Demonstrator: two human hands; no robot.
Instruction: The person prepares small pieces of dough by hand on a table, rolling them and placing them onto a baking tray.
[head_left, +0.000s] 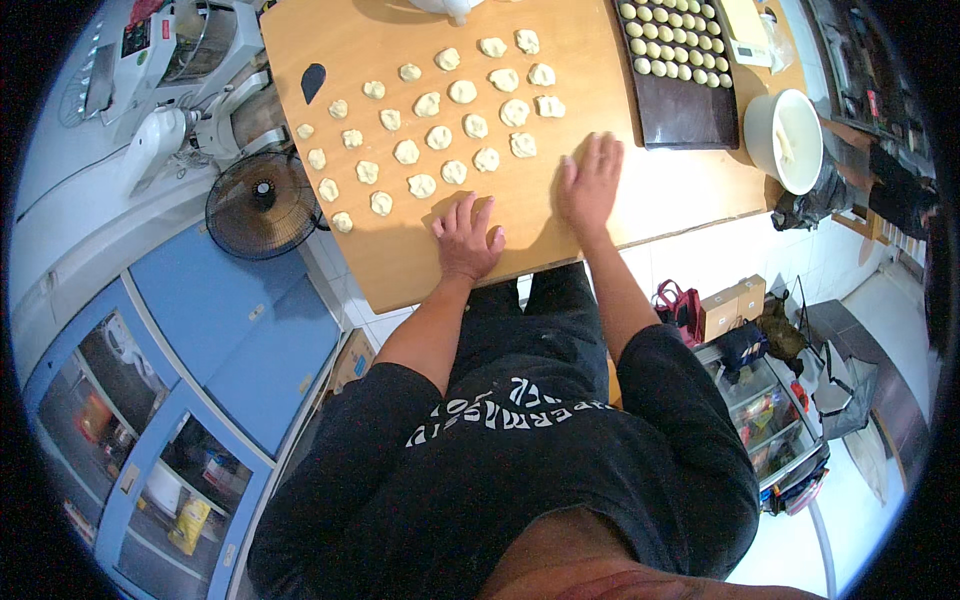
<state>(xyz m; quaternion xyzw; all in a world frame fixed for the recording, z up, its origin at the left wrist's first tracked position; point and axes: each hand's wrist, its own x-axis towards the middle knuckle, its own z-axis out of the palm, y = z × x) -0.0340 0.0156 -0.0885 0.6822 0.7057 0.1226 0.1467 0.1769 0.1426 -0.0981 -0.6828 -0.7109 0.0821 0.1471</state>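
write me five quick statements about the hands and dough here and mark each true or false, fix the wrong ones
1. The dough pieces on the wooden table lie in rough rows. True.

2. The dark tray is covered end to end with dough balls. False: they fill its far part, and the near part is bare.

3. The right hand is gripping the white bowl. False: it is at the wooden table, fingers extended, well apart from the bowl.

4. The left hand is on the near side of the dough pieces. True.

5. The fan is to the right of the wooden table. False: it is to the left.
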